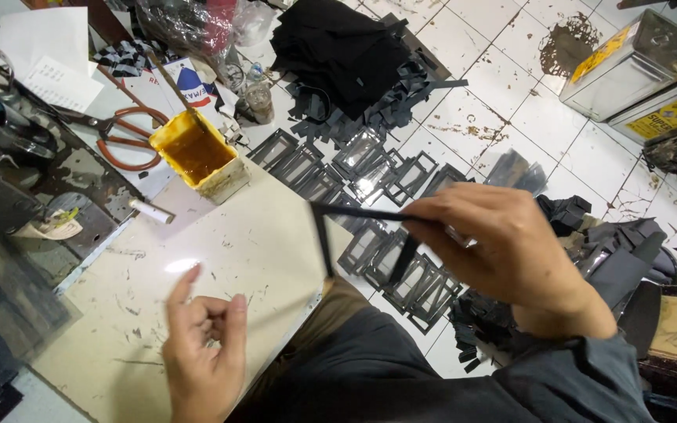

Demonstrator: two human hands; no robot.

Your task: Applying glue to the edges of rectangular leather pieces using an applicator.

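**Frame piece held over the counter edge, glue tub within reach**

Nearest the camera, the left hand (201,345) hovers just above the cream counter (252,251), fingers loosely curled and grasping nothing; thumb and forefinger are close together, as if ready to take or press something. It sits low over the bare, scratched part of the work surface, probably the spot kept free for assembling.

The right hand (503,251) is raised to the right of the counter, above the person's lap, and pinches a thin black rectangular frame piece (331,227) at one end. The piece juts leftward from the fingers, so its free corner hangs over the counter's right edge, between the two hands and higher than the left one. Holding it by one end likely keeps the fingers off the rest of the strip.

Farther off, an open tub of amber glue (196,154) stands on the counter with a stick (168,82) leaning out of it, close enough for dipping. Red-handled scissors (127,137) lie just left of it, and a small white cylinder (150,210) lies in front of it.

Beyond, on the white tiled floor (589,157), rows of matching black frames (370,180) are spread flat, seemingly laid out apart, with a pile of black fabric (338,51) behind them and metal tins (644,70) at the far right.
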